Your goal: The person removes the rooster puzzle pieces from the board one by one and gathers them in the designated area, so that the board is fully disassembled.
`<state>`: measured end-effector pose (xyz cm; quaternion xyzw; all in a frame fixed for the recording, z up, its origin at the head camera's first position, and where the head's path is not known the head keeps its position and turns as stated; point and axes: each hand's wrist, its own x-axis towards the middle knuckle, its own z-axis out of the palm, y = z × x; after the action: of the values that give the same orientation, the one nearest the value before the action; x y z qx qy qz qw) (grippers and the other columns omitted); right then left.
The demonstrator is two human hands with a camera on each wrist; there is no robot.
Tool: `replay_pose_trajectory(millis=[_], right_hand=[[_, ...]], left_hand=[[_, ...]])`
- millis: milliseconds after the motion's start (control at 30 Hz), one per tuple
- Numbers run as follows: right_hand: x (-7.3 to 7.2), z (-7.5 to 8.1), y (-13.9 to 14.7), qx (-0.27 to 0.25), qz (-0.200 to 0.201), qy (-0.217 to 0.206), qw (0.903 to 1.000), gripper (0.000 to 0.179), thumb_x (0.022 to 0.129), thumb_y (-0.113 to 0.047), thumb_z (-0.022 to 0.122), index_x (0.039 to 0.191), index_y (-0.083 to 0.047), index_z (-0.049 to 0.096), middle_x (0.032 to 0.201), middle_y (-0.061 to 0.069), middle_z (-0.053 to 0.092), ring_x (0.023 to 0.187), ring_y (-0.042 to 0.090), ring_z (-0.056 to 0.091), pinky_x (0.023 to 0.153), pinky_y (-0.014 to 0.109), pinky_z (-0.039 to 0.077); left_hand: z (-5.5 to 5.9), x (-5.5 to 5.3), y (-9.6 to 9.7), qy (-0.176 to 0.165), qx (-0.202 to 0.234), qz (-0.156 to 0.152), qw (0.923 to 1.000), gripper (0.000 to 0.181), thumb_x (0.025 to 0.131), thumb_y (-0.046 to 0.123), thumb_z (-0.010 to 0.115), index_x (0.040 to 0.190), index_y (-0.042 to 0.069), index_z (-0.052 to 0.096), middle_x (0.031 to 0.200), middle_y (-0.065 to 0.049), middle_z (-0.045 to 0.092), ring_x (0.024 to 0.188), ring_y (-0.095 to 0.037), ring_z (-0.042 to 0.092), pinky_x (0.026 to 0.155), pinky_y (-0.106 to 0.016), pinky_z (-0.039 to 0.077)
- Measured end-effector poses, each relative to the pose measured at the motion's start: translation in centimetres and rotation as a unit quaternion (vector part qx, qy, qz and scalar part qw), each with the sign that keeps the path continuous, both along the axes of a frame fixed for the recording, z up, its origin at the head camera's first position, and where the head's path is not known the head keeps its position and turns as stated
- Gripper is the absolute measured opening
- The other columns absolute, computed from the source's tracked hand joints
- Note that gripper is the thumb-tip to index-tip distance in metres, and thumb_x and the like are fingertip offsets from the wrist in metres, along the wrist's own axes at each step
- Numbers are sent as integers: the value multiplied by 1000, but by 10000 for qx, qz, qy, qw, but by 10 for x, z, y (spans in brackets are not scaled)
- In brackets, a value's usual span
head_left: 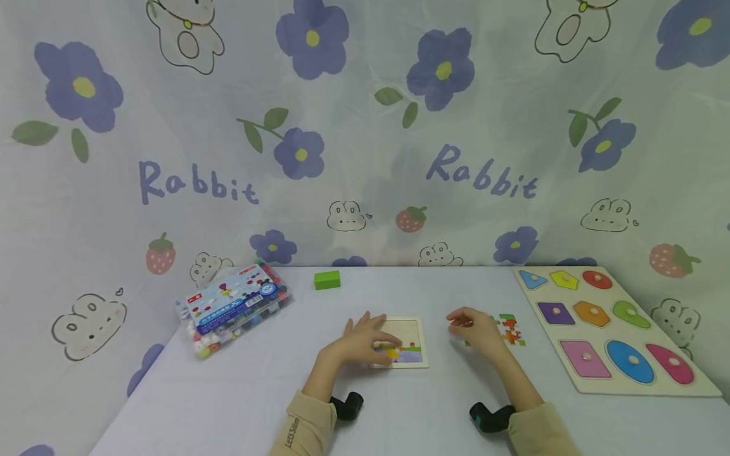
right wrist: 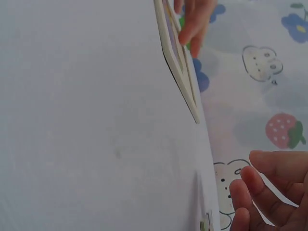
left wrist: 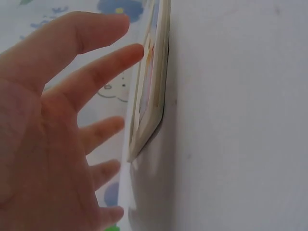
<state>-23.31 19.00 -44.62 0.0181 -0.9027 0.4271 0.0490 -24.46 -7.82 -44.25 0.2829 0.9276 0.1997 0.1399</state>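
Note:
In the head view my left hand (head_left: 360,342) is over the left side of a small wooden jigsaw tray (head_left: 424,345), fingers spread. Colourful picture pieces (head_left: 412,353) fill the tray's lower part; the upper part shows bare wood. The left wrist view has the thumb and index finger (left wrist: 103,72) reaching to the tray's rim, with no object in the grasp. To the right of the tray, my right hand (head_left: 476,330) hovers with loosely bent fingers, nothing visible between them. Beside and partly behind it lie loose jigsaw pieces (head_left: 509,330) with a red-orange figure and green corners.
At the right lies a wooden shape board (head_left: 604,334) with several knobbed coloured shapes. A clear plastic case (head_left: 234,304) of colourful beads sits at the back left, near a green block (head_left: 327,280). A patterned cloth (head_left: 365,139) hangs behind the white table.

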Motion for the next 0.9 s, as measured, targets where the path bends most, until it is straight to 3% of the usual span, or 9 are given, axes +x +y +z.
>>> replay_pose_trajectory(millis=[267,433,633,900], right_hand=[[3,-6,-27,-79,414,-242,9988,14,78,-4,69,91,-7,67,79,0,63,77,15,59,68,31,49],[6,-6,-36,35,876,-410,9953,16,77,-3,70,92,-8,66,80,-1,61,77,14,57,67,31,48],[9,-4,-43,303,1466,-590,9870,25,73,-4,73,97,-9,66,86,1,60,78,14,54,65,29,45],[19,-1,-50,964,1553,-642,9810,46,69,-15,79,113,-10,64,94,4,50,73,16,45,60,28,38]], left_hand=[[0,2,3,5,-176,-67,9998,36,79,38,67,115,35,64,149,-10,29,139,-40,11,104,-66,6],[5,7,3,82,-290,-142,9994,40,78,37,68,117,33,63,148,-11,31,138,-41,13,104,-66,7],[14,19,0,244,-617,-357,9972,55,77,40,69,129,28,54,147,-11,32,138,-40,16,104,-66,10],[11,37,-4,332,-921,-465,9941,67,76,50,67,137,31,45,148,-10,31,137,-39,19,104,-65,11]])
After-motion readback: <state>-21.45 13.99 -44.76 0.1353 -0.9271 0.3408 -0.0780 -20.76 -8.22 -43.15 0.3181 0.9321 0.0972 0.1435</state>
